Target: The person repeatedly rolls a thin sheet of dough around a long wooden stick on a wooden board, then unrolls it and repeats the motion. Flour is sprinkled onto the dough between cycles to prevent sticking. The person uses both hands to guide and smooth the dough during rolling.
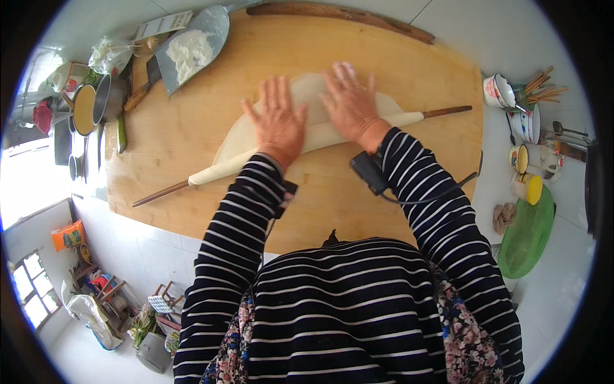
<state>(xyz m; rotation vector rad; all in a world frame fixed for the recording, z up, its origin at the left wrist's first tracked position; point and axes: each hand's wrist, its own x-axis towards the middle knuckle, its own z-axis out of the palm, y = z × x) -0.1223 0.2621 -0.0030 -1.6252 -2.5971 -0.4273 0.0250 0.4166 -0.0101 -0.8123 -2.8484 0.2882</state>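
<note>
A thin sheet of dough lies on a large wooden board. Its near part is wrapped around a long wooden rolling pin, which lies aslant with both bare ends showing. My left hand rests palm down with fingers spread, over the sheet left of its middle. To its right, my right hand is also palm down on the dough, fingers apart and pointing away from me. Neither hand grips anything. The hands hide parts of the sheet and of the wrapped pin.
A metal scoop of flour lies at the board's back left, beside a wood-handled tool. A wooden strip runs along the far edge. Pans stand at left. Enamel bowls and a green tray are at right.
</note>
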